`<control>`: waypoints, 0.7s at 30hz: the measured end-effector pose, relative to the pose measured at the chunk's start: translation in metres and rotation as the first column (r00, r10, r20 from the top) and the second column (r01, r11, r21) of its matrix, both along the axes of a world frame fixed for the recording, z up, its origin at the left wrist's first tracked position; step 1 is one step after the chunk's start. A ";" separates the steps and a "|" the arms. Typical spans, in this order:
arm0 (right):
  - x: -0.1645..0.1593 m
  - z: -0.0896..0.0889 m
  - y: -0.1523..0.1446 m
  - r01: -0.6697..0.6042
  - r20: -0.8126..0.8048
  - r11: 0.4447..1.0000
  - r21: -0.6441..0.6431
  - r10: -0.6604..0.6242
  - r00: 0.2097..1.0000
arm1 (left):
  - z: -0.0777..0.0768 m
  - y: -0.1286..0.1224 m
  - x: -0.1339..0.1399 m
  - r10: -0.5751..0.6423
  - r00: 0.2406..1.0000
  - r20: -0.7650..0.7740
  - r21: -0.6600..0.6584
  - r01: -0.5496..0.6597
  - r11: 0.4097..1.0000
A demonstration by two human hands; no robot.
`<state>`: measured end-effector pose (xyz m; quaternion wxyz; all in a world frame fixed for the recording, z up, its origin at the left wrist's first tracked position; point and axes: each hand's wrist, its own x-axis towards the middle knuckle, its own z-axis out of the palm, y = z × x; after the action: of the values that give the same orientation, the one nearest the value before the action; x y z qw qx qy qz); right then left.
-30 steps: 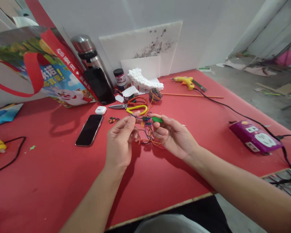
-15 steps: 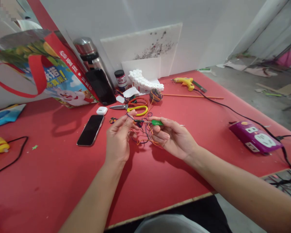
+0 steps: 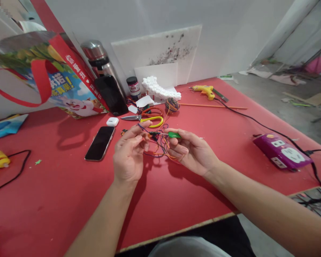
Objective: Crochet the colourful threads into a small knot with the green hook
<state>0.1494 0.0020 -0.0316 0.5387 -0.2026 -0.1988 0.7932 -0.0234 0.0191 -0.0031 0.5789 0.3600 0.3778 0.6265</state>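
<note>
My right hand is closed around the green handle of a crochet hook, whose metal shaft points left. At its tip is a small dark multicoloured piece of crochet work, pinched by my left hand. A dark blue strand of yarn runs up over the left fingers. Loose orange and purple yarn strands lie tangled between and under both hands. Behind them rests a ball of mixed yarn, with an orange strand leading from it. The hook's very tip is too small to make out.
Scissors lie just beyond my left hand. To the left are a phone, a white earphone case and a printed bag. A yellow glue gun, orange stick and purple power strip are on the right.
My left hand has shifted slightly left and its fingers have turned, showing more of the crochet work on the hook. My right hand has hardly moved.
</note>
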 end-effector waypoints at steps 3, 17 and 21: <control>0.000 -0.002 0.001 0.005 -0.016 1.000 0.003 -0.005 1.000 | 0.002 -0.002 0.001 -0.037 0.999 -0.026 0.045 0.038 0.998; -0.008 -0.001 -0.011 0.180 0.161 0.945 0.272 -0.229 0.960 | 0.003 -0.014 0.021 -0.050 0.989 0.140 -0.195 0.077 0.978; -0.011 -0.001 -0.014 0.206 0.220 0.930 0.304 -0.279 0.935 | 0.003 -0.019 0.023 -0.042 0.985 0.168 -0.181 0.073 0.981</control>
<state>0.1381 -0.0118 -0.0325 0.6256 -0.2506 -0.3492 0.6511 -0.0002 0.0001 0.0002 0.6570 0.2626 0.3754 0.5988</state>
